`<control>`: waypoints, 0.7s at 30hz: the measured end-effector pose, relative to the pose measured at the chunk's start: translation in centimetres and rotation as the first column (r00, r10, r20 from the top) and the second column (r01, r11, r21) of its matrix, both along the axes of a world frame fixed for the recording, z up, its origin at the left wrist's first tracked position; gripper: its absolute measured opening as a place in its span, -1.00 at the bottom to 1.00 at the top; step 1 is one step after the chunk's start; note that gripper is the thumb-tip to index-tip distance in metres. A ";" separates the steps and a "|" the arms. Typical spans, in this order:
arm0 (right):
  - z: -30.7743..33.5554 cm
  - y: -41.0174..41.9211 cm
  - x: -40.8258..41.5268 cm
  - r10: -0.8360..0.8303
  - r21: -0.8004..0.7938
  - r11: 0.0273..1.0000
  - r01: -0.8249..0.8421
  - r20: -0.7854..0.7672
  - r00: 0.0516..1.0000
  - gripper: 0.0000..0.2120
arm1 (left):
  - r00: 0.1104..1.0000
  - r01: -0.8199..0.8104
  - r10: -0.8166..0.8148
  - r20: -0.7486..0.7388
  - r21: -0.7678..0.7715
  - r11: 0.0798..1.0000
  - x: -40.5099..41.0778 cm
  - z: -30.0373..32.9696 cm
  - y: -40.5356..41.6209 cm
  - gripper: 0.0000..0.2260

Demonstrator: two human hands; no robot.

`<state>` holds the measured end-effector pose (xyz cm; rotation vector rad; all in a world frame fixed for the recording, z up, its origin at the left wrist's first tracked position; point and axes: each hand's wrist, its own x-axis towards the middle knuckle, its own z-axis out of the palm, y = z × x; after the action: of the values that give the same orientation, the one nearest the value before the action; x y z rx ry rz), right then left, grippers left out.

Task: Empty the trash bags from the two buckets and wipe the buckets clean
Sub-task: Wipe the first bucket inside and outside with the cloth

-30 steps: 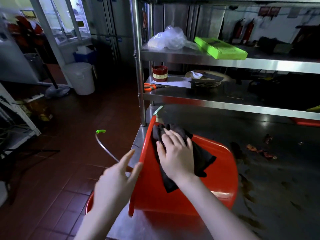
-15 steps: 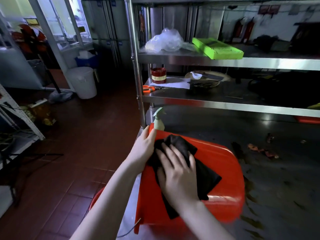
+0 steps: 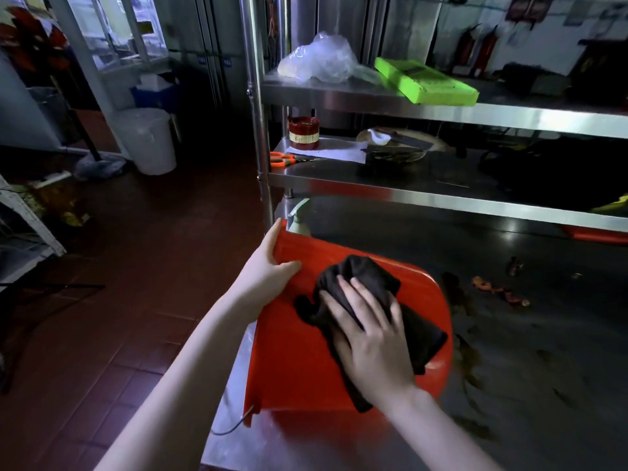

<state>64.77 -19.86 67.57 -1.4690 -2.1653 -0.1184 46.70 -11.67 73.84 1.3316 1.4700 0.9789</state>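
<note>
On the steel worktop (image 3: pixel 509 385), near its left edge: one red bucket (image 3: pixel 299 351), lying on its side, outer wall uppermost, rim toward the left. Left hand (image 3: pixel 268 266): thumb laid on the wall, fingers hidden over the rim edge, seemingly gripping it to steady the bucket. Right hand (image 3: pixel 370 338): fingers spread flat, pressing a black cloth (image 3: pixel 367 283) against the wall; not curled round the cloth. Wire bail handle (image 3: pixel 234 424): hanging loose beyond the table edge. Spray bottle (image 3: pixel 299 215): top only, showing just behind the bucket. Debris and dark smears (image 3: pixel 499 290): on the worktop to the right, near the bucket. Second bucket, trash bags: not identifiable. Stage, as judged: exterior wipe under way. Risks, as judged: the bucket rests on a curved side close to the edge, so a hard push leftward could roll or slide it off; cloth dragged through the smears would re-soil the wall; the dangling handle may snag.
</note>
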 end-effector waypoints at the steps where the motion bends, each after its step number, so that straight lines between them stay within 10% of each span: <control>1: -0.2 0.7 0.9 -0.037 -0.009 0.999 0.037 -0.018 0.999 -0.55 | 1.000 0.001 -0.001 -0.002 0.004 1.000 0.0 0.0 0.0 -0.32; 8: 5.1 14.6 4.0 -0.419 -0.604 0.722 0.338 0.007 0.908 -0.77 | 0.999 -0.047 0.047 0.008 -0.021 0.999 0.4 0.5 0.2 -0.35; 13: 0.9 5.1 4.1 -0.191 -0.159 0.970 0.184 -0.031 0.981 -0.61 | 0.996 -0.088 0.088 0.002 -0.033 0.996 0.9 0.8 1.7 -0.31; 21: -3.1 2.2 9.3 -0.306 0.028 0.949 0.314 -0.159 0.939 -0.62 | 0.996 -0.051 0.047 -0.075 -0.053 0.997 0.7 0.9 1.8 -0.32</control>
<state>74.05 -17.62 64.48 -1.7203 -1.7841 -0.1663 47.42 -9.89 74.78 1.3098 1.5805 0.9223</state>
